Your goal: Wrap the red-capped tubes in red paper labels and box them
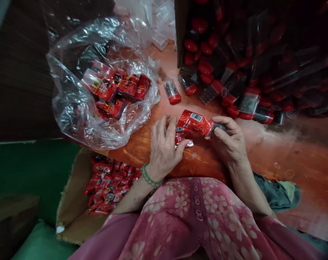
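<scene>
My right hand [230, 139] pinches the dark end of a small clear bottle [218, 128]. A red printed sleeve [197, 122] with a barcode covers the bottle's left part. My left hand [165, 144], a green bead bracelet on its wrist, lies at the left end of the sleeve with its fingers spread. Beneath the sleeve, beside my left thumb, are more red sleeves [184, 136] on the orange table. Whether the left fingertips press on them is hard to tell. Just beyond the hands stands a bottle with a red cap [175, 97].
A clear plastic bag [63, 108] with red sleeves inside is at the left of the table [296, 148]. Many red-capped bottles [249, 103] are heaped at the back right. A cardboard box [72, 187] of red packets sits below left. Dark cloth [277, 193] lies at the right.
</scene>
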Demonstrator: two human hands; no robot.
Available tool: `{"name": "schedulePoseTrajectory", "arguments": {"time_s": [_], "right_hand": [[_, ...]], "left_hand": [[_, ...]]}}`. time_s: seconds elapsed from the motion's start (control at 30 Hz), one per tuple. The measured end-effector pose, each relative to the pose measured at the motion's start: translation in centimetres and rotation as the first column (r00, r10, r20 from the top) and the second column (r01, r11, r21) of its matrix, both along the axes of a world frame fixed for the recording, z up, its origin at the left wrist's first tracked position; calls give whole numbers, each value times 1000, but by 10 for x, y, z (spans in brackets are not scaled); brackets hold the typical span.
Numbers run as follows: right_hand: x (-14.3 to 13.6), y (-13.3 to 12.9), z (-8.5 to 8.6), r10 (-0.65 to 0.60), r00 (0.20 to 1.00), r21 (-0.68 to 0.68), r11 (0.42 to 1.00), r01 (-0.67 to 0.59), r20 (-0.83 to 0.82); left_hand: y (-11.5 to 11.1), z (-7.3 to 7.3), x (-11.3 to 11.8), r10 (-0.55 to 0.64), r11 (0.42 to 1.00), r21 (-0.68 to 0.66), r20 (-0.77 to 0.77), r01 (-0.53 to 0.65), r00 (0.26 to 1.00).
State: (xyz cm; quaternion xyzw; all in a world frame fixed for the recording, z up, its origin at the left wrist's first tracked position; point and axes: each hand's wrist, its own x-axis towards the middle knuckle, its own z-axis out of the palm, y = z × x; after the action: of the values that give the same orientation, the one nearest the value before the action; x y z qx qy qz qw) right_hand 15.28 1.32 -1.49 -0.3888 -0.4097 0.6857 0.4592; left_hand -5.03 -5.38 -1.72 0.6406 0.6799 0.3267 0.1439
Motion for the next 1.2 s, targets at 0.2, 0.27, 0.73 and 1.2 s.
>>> {"name": "schedulePoseTrajectory", "arguments": {"time_s": [0.2,0.27,0.73,1.2], "right_hand": [[-2,-5,6,57,996,60,996,-62,71],[-7,-8,10,93,988,99,989,-106,122],[-33,-32,-4,-107,886,438,892,-115,451],[-48,-37,3,176,940,197,951,-239,294]], "left_hand": [[0,25,16,176,968,-223,930,114,323],[5,28,28,244,959,-248,969,139,42],[16,16,40,319,948,-317,939,32,-128],[22,21,33,254,962,-257,966,-92,-47]]}}
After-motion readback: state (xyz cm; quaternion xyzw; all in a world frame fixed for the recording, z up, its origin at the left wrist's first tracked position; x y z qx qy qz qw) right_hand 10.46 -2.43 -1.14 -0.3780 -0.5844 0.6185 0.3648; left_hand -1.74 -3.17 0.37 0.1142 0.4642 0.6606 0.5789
